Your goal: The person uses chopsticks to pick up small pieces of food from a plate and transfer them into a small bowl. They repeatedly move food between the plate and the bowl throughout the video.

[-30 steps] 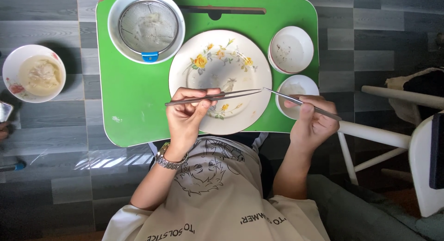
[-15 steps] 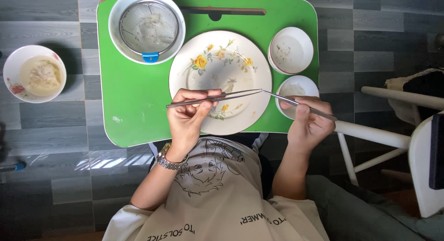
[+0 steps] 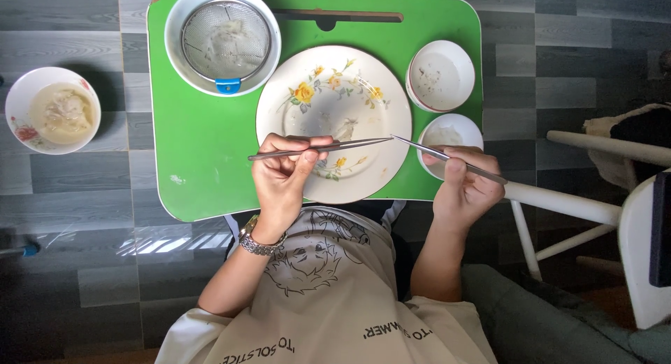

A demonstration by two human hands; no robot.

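Note:
My left hand (image 3: 283,179), with a metal watch on its wrist, grips long metal tweezers (image 3: 335,147) that lie level over a white plate with yellow flowers (image 3: 328,84). In my right hand (image 3: 465,189) is a second pair of metal tweezers (image 3: 426,151), slanting up and to the left. The two tips nearly meet over the plate's right side. A small pale scrap (image 3: 344,130) lies on the plate just beyond the left tweezers. The plate sits on a green lap table (image 3: 203,147).
A white bowl with a mesh strainer (image 3: 224,39) stands at the table's back left. Two small white bowls (image 3: 440,74) (image 3: 447,133) sit at its right edge. A bowl of beige food (image 3: 52,109) rests on the grey floor at the left. White furniture (image 3: 573,196) stands to the right.
Both hands stay almost still with the tweezers crossed over the plate. Something at the far left edge by the floor bowl has gone out of view.

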